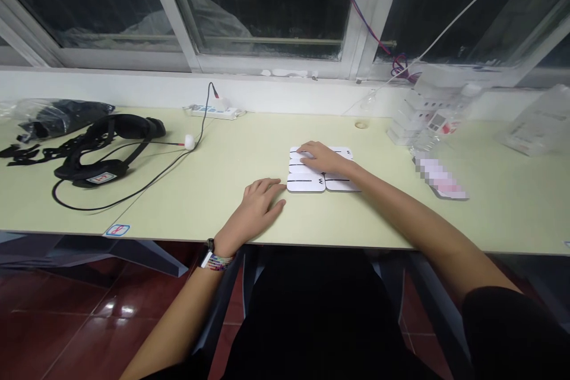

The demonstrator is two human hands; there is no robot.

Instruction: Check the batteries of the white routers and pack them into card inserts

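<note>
Several white rounded cards (306,183) with black lines and letter-like marks lie flat on the table, edge to edge in rows. My right hand (324,157) rests over the upper left part of this group, fingers stretched out to the left, and hides some of the cards beneath. Beside the group's lower left corner, my left hand (257,208) lies on the tabletop with fingers apart. Its fingertips are close to the edge of the nearest left card; whether they touch it I cannot tell. Neither hand appears to grip anything.
A black headset (102,148) with a cable lies at the left, near a power strip (214,111). At the right stand a clear plastic bottle (439,122), white baskets (407,116) and a blurred pink-white packet (440,177). A tape roll (361,124) lies behind the cards.
</note>
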